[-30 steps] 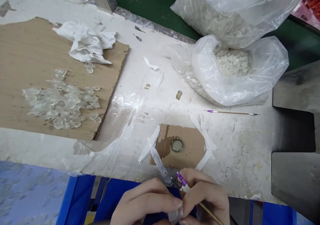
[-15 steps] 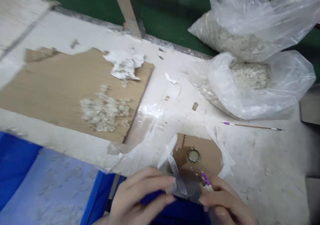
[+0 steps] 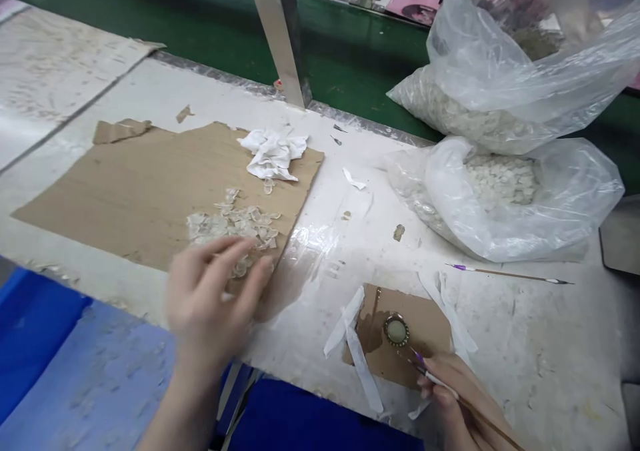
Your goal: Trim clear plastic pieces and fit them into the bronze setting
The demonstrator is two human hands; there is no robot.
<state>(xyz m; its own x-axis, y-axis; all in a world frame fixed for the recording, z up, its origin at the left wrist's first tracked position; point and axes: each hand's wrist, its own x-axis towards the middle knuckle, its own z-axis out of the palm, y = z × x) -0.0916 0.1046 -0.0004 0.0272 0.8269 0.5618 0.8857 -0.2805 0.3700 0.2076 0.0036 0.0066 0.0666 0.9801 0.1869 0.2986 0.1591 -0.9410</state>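
My left hand (image 3: 213, 291) hovers with its fingers spread over the near edge of a heap of small clear plastic pieces (image 3: 235, 227), which lies on a brown cardboard sheet (image 3: 135, 191). It holds nothing that I can see. My right hand (image 3: 457, 401) is closed on a thin wooden stick with a purple and white tip (image 3: 425, 367). The tip points at a small round metal bezel (image 3: 397, 331), which sits on a small cardboard patch (image 3: 427, 324) taped to the white table.
A crumpled white cloth (image 3: 274, 152) lies at the cardboard's far corner. Two clear bags of whitish pieces (image 3: 505, 191) stand at the back right. A second stick (image 3: 505, 275) lies in front of them. A metal post (image 3: 280, 34) rises behind. Blue bins (image 3: 45, 344) sit below the table edge.
My left hand left the right hand and moved up and left to the heap of clear pieces. The right hand stayed near the bezel with the stick. The camera view shifted left.
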